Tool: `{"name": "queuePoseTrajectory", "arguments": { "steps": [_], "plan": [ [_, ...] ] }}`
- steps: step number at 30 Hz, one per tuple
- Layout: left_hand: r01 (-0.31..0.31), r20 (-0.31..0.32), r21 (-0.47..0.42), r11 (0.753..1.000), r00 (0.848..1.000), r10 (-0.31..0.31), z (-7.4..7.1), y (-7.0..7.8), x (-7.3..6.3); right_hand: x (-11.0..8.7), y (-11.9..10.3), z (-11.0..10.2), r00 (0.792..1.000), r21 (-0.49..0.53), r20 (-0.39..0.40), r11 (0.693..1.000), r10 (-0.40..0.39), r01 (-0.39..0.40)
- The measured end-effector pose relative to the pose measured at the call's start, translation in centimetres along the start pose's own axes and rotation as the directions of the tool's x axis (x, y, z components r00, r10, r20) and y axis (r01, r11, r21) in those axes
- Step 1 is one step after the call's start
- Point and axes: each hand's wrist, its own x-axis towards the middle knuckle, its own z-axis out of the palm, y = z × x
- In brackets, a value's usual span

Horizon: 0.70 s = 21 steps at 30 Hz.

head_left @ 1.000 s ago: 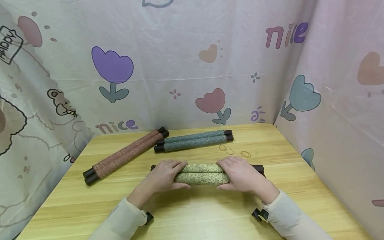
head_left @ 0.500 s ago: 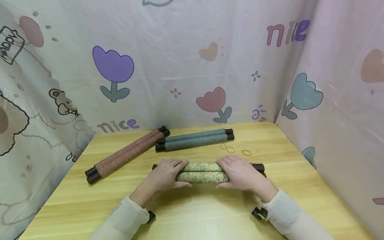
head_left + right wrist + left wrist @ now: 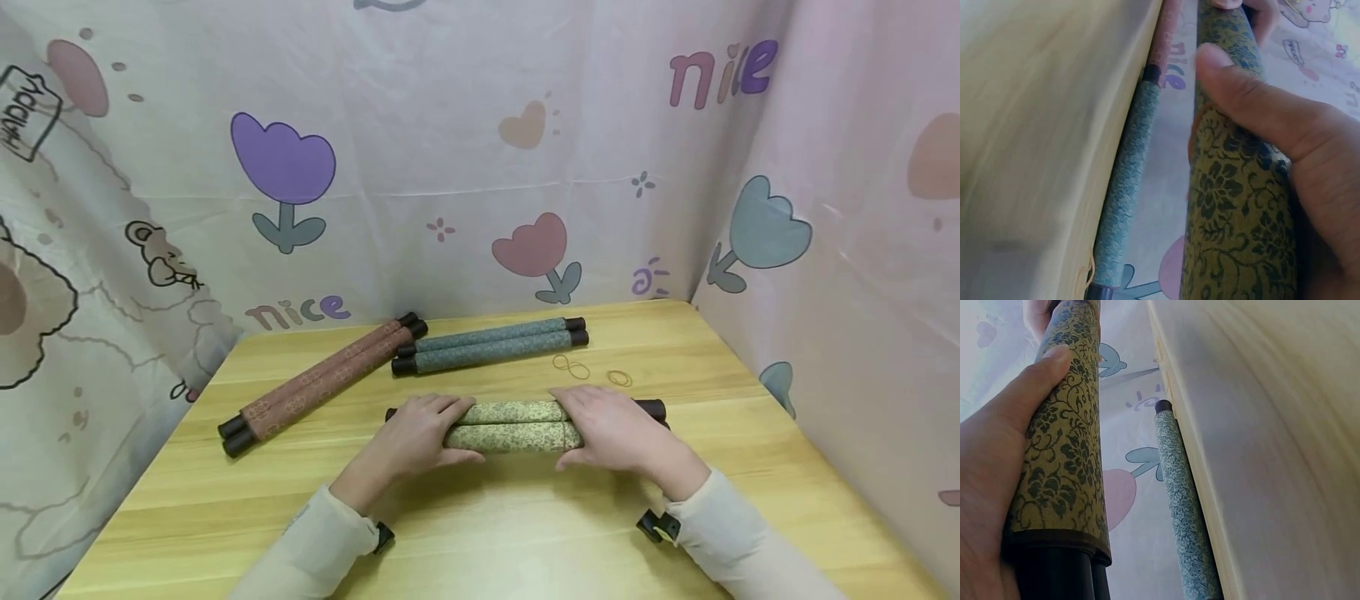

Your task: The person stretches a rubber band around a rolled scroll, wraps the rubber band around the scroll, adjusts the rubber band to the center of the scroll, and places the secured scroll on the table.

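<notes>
A yellow-green floral scroll (image 3: 510, 437), rolled from both ends into two parallel rolls with black rod ends, lies crosswise in front of me. My left hand (image 3: 420, 437) grips its left part, thumb along the near side and fingers over the top. Farther right, my right hand (image 3: 618, 433) holds it the same way. A thin rubber band (image 3: 1195, 134) circles the scroll close to the right thumb. In the left wrist view the scroll's dark-edged end (image 3: 1060, 540) shows beside the left palm, black rods sticking out. Both hands cover parts of the rolls.
Behind on the wooden table (image 3: 480, 533) lie a reddish-brown double-rolled scroll (image 3: 322, 379), slanted at left, and a blue-green one (image 3: 491, 346). Two loose rubber bands, one twisted (image 3: 572, 367) and one looped (image 3: 619, 378), lie right of it. A printed curtain (image 3: 420, 108) hangs at the back and sides.
My right hand has slid slightly right along the yellow-green scroll, baring the rubber band beside it. The left hand keeps its grip. The head view has shifted a little.
</notes>
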Motion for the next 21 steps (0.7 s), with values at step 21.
{"name": "queuePoseTrajectory", "arguments": {
  "steps": [21],
  "plan": [
    [-0.024,-0.02,-0.017,1.0,1.0,0.024,0.34,-0.26,-0.03,-0.16,0.59,-0.13,0.995,-0.081,-0.066,0.995,-0.068,0.063]
  ]
}}
